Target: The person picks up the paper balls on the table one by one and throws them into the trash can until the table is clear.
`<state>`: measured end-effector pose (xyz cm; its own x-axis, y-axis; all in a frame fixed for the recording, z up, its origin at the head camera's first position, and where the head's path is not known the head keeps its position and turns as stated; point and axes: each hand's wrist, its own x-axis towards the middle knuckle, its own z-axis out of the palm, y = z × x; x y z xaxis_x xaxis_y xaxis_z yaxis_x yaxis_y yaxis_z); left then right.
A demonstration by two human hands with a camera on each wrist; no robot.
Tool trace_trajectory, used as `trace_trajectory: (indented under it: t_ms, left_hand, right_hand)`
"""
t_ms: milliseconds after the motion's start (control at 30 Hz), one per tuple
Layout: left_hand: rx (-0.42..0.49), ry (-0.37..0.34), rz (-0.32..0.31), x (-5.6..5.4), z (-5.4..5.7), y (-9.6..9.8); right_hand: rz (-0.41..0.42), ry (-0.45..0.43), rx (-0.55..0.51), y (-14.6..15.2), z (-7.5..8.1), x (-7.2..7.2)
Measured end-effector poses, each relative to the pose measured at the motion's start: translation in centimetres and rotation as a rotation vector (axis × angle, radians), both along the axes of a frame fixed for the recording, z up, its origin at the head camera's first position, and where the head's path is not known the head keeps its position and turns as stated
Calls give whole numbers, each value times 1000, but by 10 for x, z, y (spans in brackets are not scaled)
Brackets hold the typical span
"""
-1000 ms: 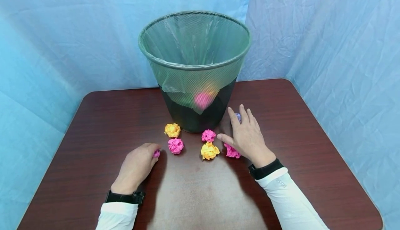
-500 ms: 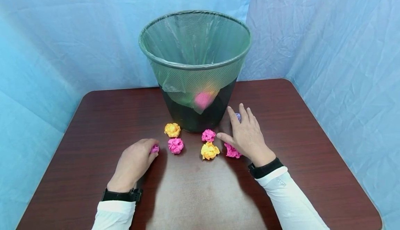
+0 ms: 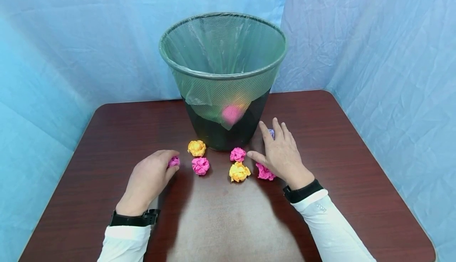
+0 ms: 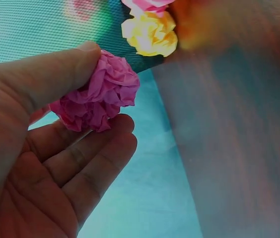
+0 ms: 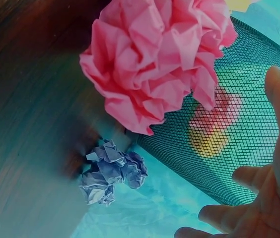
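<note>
My left hand (image 3: 149,181) pinches a magenta crumpled paper ball (image 4: 98,94) between thumb and fingers, left of the other balls. My right hand (image 3: 283,157) is spread out with straight fingers, holding nothing. Under its palm side lies a pink paper ball (image 3: 265,172), partly covered in the head view. A purple-blue paper ball (image 5: 112,171) lies beyond, mostly hidden behind the fingers in the head view. Between the hands, a yellow ball (image 3: 196,148) and a pink ball (image 3: 201,166) lie at left, another pink ball (image 3: 238,154) and yellow ball (image 3: 239,172) nearer the right hand.
A mesh wastebasket (image 3: 221,76) with a clear plastic liner stands behind the balls. Pink and yellow paper shows through its mesh wall. The dark wooden table (image 3: 356,167) has rounded far corners, and blue cloth (image 3: 392,48) hangs around it.
My left hand has moved left and a little farther from me, with the magenta paper ball pinched in it throughout. The right hand has barely moved.
</note>
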<state>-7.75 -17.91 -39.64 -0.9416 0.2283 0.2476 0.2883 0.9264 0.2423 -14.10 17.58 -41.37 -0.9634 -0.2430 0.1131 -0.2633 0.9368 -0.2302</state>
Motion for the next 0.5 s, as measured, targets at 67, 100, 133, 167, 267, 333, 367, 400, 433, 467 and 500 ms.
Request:
trace_trajectory:
  t_ms: [67,100,133,167,267,333,367,400,433,467,500]
  left_hand:
    - [3,9,-1,0,3,0]
    - [8,13,-2,0,5,0]
    - [13,19,-3,-1,7,0]
    - [18,25,-4,-1,9,-1]
    - [31,56,-13,-1,15,-1]
    - [40,83,-25,-2,19,-1]
    - [44,96,-30,-2,21,-1]
    - [48,108,-36,-2,24,-1]
    - [53,119,-41,-2,26,0]
    - [57,127,-45,-3,29,0]
    - [62,134,-48,-3,31,0]
  right_hand:
    - [1,4,0,0,0,0]
    - [2,6,0,0,0,0]
    - [2,7,0,0,0,0]
    - [3,7,-1,0,1,-1]
    - [4,7,-2,0,1,0]
    - [5,6,-4,0,1,0]
    - [6,5,-5,0,1,0]
    - [7,6,-5,0,1,0]
    - [7,6,-6,-1,1,0]
    - [8,6,-7,-1,1,-1]
    - [8,6,-7,-1,1,-1]
